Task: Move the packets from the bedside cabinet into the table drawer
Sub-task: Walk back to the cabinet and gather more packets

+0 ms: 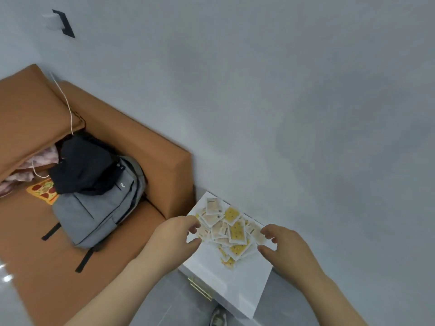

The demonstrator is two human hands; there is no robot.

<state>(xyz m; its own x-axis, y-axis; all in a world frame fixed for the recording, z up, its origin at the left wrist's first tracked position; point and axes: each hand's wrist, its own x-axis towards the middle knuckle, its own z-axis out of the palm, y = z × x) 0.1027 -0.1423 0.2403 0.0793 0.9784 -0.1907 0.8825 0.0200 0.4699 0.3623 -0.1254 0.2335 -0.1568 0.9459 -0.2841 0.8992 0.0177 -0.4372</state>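
Packets site: white top of the bedside cabinet (235,285), on its far half; the cabinet stands just beside the bed's brown headboard (153,156).
Pile: packets (229,231) lie loose and overlapping, pale and yellow faces mixed; the heap runs longest from far to near, away from the person.
Key relation: pile lies between the two hands, with the left hand (174,236) on its left flank and the right hand (287,248) on its right; both are about equally near.
Left hand: thumb and fingers curved and parted, nothing held; tips at the pile's edge, possibly touching it.
Right hand: likewise parted and empty, tips just beside the outermost packets.
Judgement: a two-sided scoop across the short axis looks right.
Not seen: table drawer is out of view; packet count and print are too blurred to read; of the cabinet front, little besides a brass handle (200,288) shows.
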